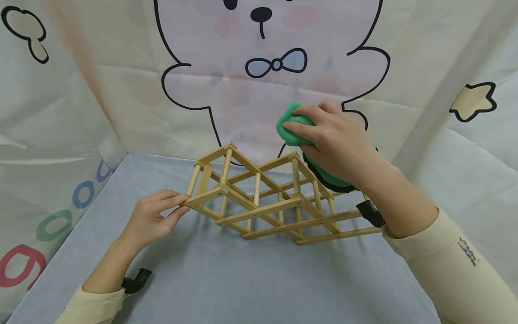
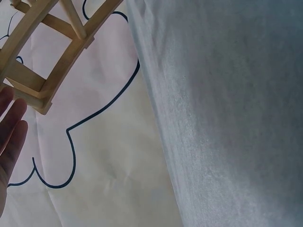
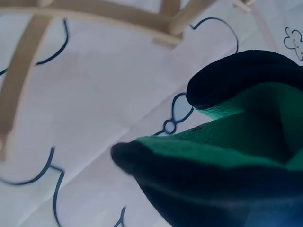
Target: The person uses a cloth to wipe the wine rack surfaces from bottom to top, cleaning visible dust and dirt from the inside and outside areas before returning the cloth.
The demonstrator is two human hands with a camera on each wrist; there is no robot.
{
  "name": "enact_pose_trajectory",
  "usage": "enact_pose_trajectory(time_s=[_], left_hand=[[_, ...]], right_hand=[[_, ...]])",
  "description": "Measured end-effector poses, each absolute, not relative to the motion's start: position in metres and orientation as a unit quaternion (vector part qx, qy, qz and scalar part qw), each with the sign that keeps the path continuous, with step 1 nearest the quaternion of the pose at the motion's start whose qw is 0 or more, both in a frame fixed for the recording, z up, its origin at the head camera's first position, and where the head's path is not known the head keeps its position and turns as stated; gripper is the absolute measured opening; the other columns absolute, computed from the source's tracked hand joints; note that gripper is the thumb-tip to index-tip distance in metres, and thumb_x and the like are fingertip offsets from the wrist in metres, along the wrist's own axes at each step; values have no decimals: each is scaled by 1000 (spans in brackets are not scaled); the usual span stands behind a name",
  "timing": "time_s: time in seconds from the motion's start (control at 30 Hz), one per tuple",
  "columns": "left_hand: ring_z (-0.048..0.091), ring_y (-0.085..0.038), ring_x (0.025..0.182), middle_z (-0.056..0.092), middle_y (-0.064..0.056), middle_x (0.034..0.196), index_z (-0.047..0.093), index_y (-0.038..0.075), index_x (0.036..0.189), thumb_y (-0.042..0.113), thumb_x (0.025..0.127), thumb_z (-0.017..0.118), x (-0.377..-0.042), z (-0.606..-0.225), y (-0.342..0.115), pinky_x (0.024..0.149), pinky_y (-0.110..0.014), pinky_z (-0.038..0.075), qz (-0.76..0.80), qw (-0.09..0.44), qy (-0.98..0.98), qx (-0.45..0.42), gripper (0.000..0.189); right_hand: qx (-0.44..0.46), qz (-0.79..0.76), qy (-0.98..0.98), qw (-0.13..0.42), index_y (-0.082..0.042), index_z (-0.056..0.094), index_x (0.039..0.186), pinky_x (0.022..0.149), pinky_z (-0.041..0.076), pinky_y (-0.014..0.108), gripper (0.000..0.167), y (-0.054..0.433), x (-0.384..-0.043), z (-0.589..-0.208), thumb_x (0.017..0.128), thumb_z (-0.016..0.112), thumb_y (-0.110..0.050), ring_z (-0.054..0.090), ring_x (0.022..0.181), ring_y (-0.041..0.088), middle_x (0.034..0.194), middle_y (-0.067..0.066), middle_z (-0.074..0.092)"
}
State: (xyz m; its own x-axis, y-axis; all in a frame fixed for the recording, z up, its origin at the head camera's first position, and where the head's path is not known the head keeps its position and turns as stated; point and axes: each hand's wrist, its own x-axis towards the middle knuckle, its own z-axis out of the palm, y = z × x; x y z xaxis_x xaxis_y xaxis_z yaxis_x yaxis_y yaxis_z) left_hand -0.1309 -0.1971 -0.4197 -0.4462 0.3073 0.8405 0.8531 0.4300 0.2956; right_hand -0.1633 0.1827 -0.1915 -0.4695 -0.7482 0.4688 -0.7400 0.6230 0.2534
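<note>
A light wooden lattice rack (image 1: 259, 211), built from crossed slats and round dowels, stretches across the middle of the head view. My left hand (image 1: 155, 218) pinches its near left corner between thumb and fingers. In the left wrist view, fingers (image 2: 13, 135) lie beside the rack's end (image 2: 71, 59). Above the rack's right half, my right hand (image 1: 337, 139) grips a bunched green cloth (image 1: 288, 130) with dark edging. Part of that cloth hangs below the palm, overlapping the rack's right side in the head view. Folds of the cloth (image 3: 213, 144) fill much of the right wrist view.
Under the rack is a table with a grey-blue cover (image 1: 243, 288). A pale fabric backdrop (image 1: 259, 94) with a cartoon bear stands close behind, and printed fabric walls (image 1: 481, 157) flank both sides. Each wrist wears a black strap (image 1: 137, 281).
</note>
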Motion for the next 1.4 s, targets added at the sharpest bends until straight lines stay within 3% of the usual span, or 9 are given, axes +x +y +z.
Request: enact_pose_trajectory(time_s=[0.23, 0.5, 0.67, 0.93, 1.03, 1.17, 1.4], left_hand=[[73, -20, 77, 77, -3, 92, 83, 3, 103, 38, 105, 66, -132, -419, -196, 71, -19, 56, -374, 364, -764, -379, 39], [73, -20, 78, 77, -3, 92, 83, 4, 103, 38, 105, 66, -132, -418, -196, 70, -21, 57, -371, 364, -766, -378, 39], [73, -20, 77, 77, -2, 92, 83, 4, 102, 38, 105, 65, -132, -418, -195, 69, -21, 57, -372, 363, -765, -379, 38], [72, -20, 77, 77, -2, 92, 83, 4, 102, 38, 105, 65, -131, -419, -197, 70, -21, 57, -371, 365, -767, -374, 39], [73, -20, 76, 77, -3, 92, 83, 4, 102, 38, 105, 65, -130, -419, -198, 70, -20, 57, -371, 367, -768, -373, 39], [73, -20, 77, 77, -3, 92, 83, 3, 102, 38, 105, 66, -131, -419, -198, 71, -20, 57, -373, 366, -766, -375, 39], [72, -20, 76, 77, -3, 92, 83, 4, 102, 37, 105, 66, -131, -420, -198, 71, -21, 57, -372, 368, -765, -376, 38]], right_hand=[[464, -9, -834, 299, -10, 78, 125, 74, 61, 46, 40, 147, -173, -207, 87, 81, -1, 61, 103, 41, 131, 18, 70], [490, -59, -831, 258, -14, 76, 130, 70, 57, 36, 41, 117, -181, -247, 90, 85, -16, 61, 102, 35, 135, 15, 69], [489, -100, -831, 245, -16, 74, 133, 64, 54, 32, 42, 112, -184, -264, 92, 82, -16, 62, 101, 34, 137, 14, 68], [476, -110, -844, 221, -17, 74, 135, 66, 53, 32, 42, 110, -188, -270, 94, 81, -18, 62, 100, 32, 138, 14, 67], [473, -118, -847, 211, -18, 74, 134, 62, 52, 32, 40, 110, -190, -273, 94, 80, -18, 60, 93, 31, 135, 13, 69], [468, -125, -853, 191, -19, 78, 127, 59, 49, 32, 34, 112, -190, -279, 94, 77, -12, 54, 83, 28, 118, 11, 72], [447, -153, -871, 135, -20, 81, 117, 64, 38, 32, 30, 114, -188, -281, 93, 69, -6, 39, 76, 24, 100, 6, 70]])
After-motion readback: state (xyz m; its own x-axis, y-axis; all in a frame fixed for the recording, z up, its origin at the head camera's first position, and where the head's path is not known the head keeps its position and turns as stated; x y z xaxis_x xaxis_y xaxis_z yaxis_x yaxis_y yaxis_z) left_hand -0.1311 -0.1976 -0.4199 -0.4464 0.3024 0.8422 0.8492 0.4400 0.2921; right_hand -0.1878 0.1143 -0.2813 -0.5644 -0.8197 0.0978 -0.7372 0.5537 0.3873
